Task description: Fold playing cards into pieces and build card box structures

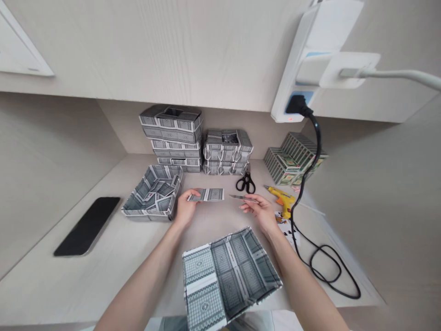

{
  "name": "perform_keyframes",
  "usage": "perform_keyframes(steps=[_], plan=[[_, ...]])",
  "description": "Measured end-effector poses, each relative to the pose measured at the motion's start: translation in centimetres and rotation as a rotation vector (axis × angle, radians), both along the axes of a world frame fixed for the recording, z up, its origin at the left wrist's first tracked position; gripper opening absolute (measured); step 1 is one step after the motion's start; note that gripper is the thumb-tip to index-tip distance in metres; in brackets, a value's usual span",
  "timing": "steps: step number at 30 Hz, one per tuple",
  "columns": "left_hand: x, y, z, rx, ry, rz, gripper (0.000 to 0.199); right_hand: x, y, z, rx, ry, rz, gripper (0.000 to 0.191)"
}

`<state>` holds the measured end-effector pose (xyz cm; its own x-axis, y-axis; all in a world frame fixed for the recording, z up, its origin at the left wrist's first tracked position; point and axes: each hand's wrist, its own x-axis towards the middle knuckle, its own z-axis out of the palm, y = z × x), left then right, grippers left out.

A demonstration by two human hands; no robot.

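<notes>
My left hand (pixel 186 206) pinches a flat grey patterned card strip (pixel 212 195) that points to the right. Between the fingers of my right hand (pixel 262 210) is a thin card (pixel 242 198), seen nearly edge-on, a small gap away from the strip. An open box made of patterned cards (pixel 237 271) lies tilted near the front edge, between my forearms. Beside my left hand, an open card tray (pixel 130 210) holds several loose folded cards (pixel 161 193).
Card boxes are stacked at the back (pixel 175 133), (pixel 227 154). Black scissors (pixel 245 183), a yellow glue gun (pixel 286 203), its looping black cable (pixel 344 292) and green card packs (pixel 285 161) occupy the right. A phone (pixel 87 225) lies left; a power strip (pixel 296 59) hangs above.
</notes>
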<state>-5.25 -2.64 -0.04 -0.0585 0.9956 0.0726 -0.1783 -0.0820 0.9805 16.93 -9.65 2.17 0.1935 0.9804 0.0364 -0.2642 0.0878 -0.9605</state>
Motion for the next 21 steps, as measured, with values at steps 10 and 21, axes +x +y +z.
perform_keyframes(steps=[10,21], plan=[[-0.1,-0.3,0.4,0.064,0.138,-0.031,0.012,0.0,0.1,0.0,0.013,-0.109,-0.021,0.022],[-0.3,-0.3,0.2,0.106,0.191,-0.050,0.016,-0.5,-0.2,0.6,-0.026,-0.174,0.108,0.056]])
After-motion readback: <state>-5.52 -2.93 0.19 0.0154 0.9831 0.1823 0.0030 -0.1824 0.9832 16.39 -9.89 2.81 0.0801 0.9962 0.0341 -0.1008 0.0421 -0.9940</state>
